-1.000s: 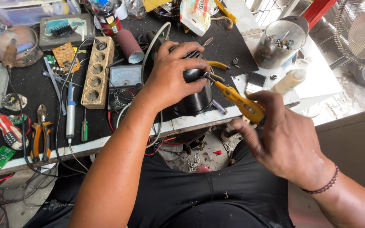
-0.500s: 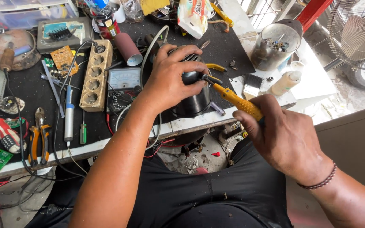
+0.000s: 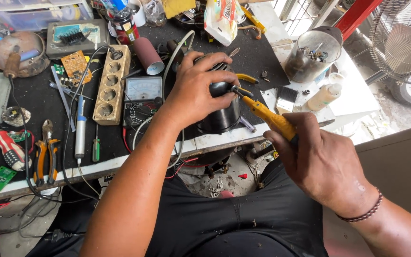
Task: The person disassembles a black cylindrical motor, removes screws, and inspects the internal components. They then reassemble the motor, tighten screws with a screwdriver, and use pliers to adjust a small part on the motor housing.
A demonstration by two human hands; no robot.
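Probing the black housing with a yellow-handled tool

Left hand [image 3: 200,90] clamps the black cylindrical housing [image 3: 222,116]; right hand [image 3: 322,164] grips the yellow-handled tool [image 3: 268,116], tip just beside left fingertips. Next likely calls for steady pressure.

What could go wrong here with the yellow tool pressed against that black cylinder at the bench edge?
The yellow-handled tool in the right hand points toward the left hand that grips the black cylindrical part; a slip might jab the fingers. The part sits near the bench edge, so it could perhaps tip off. The white cable close by might snag.
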